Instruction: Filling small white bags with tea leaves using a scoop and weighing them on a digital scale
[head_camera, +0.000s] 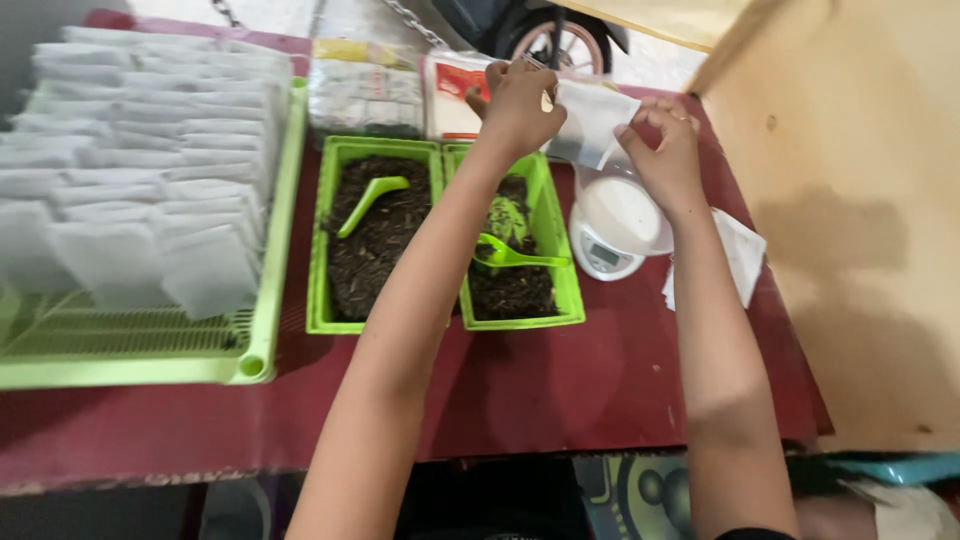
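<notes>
My left hand (517, 103) and my right hand (665, 148) both pinch a small white paper pouch (592, 120), held in the air above a white kitchen scale (617, 228). Below my left forearm stand two green trays of dark dried leaves, a left tray (320, 240) and a right tray (568, 280). A green plastic scoop (372, 200) lies in the left tray, and another green scoop (510, 253) in the right one.
A large green rack (250, 350) at the left carries several rows of filled white pouches (140, 150). Plastic bags (365, 85) lie behind the trays. Flat white pouches (742, 255) lie right of the scale. A wooden panel (860, 220) stands at the right on the red table (560, 380).
</notes>
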